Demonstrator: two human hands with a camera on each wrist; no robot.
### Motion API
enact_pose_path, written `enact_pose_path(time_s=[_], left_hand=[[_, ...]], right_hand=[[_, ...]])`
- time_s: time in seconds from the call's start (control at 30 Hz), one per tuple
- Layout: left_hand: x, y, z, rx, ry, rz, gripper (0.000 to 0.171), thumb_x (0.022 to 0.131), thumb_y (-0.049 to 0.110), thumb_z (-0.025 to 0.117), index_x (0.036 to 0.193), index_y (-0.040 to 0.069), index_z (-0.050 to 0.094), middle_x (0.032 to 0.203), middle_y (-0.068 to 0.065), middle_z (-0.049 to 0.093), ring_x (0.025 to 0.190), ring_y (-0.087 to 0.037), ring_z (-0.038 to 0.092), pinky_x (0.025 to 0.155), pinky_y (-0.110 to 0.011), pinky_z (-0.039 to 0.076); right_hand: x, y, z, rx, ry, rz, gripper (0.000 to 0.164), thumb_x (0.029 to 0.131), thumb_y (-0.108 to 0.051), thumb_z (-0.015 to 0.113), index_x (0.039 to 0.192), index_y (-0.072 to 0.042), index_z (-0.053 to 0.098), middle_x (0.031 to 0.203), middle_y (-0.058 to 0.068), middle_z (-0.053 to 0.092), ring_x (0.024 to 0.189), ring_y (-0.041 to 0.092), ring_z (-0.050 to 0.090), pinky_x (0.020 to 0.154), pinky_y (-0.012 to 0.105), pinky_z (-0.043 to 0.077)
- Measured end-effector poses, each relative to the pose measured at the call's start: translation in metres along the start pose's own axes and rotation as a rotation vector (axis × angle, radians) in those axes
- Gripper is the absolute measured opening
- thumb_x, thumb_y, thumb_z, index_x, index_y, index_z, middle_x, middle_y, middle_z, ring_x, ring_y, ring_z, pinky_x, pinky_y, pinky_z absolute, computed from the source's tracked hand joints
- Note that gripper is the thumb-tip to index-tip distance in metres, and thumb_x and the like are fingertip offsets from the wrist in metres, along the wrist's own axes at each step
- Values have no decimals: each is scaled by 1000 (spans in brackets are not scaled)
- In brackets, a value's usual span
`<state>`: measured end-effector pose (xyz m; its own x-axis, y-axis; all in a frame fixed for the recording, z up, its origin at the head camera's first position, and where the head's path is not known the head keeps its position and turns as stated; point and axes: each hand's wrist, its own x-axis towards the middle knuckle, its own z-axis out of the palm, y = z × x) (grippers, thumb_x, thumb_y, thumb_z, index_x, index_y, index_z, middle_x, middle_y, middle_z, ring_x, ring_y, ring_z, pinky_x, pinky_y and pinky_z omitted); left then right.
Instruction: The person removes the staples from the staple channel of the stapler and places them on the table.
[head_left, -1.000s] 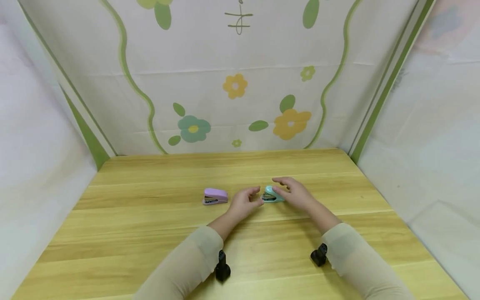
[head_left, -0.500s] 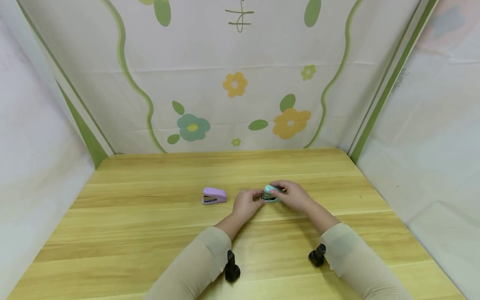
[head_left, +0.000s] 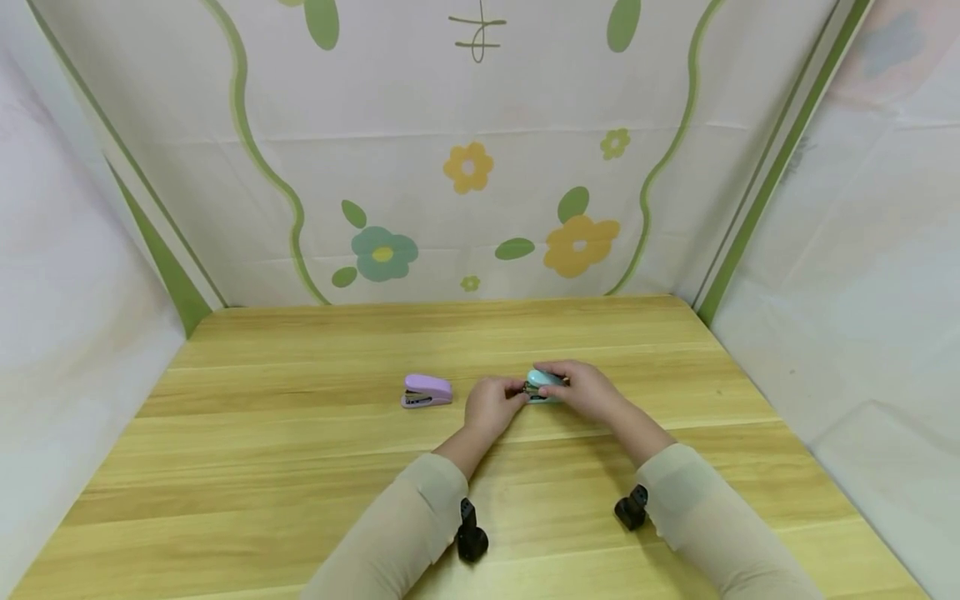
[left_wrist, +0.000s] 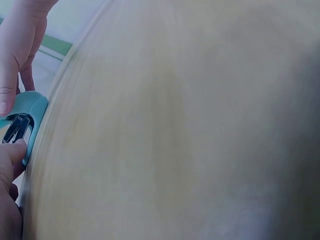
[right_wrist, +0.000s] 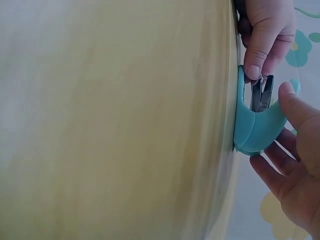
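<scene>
A small teal stapler (head_left: 544, 378) sits on the wooden table, its front end toward the left. The left hand (head_left: 491, 410) pinches that front end, with the thumb at the base tip in the right wrist view. My right hand (head_left: 589, 392) holds the body from the right, thumb on one side and fingers on the other. In the right wrist view the teal stapler (right_wrist: 256, 129) has its top raised from the base, and the dark metal staple channel (right_wrist: 261, 95) shows between them. Fingers hide part of the front end.
A purple stapler (head_left: 428, 390) lies on the wooden table (head_left: 300, 433), left of the left hand. White fabric with printed flowers (head_left: 468, 167) stands behind the table, and white fabric rises at both sides. Black wrist cameras (head_left: 471, 537) hang at the sleeves.
The left hand has moved right to the teal stapler's front end and its fingers have closed there. The right hand has come in from above its body and now grips it.
</scene>
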<state>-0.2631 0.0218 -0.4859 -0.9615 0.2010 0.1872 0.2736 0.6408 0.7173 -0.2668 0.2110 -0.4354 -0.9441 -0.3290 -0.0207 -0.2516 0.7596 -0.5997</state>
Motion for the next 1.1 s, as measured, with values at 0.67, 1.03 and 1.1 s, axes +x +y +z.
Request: enact_pose_path(time_s=[0.67,1.03,1.1], left_hand=[[0,2,0,-7,-5,-47,20,88,27,74,105,17,78,104,3,76,102,-16,70,90,-35,55],[0,2,0,-2,-5,-30,20,88,27,74,105,17,78,102,3,77,99,-15,71,87,-34,56],[0,1,1,8,2,-21,20,88,27,74,105,17,78,102,3,77,99,-15,71,87,-33,56]], right_hand=[[-9,9,-1,103,57,23,38,99,-31,58,135,-19,51,127,12,62,122,34,56,96,51,50],[-12,10,-2,162,39,7,45,101,-29,56,145,-26,48,146,10,51,129,36,52,101,53,48],[-13,10,-4,196,49,18,45,100,-31,57,144,-26,50,145,11,52,128,36,53,101,53,48]])
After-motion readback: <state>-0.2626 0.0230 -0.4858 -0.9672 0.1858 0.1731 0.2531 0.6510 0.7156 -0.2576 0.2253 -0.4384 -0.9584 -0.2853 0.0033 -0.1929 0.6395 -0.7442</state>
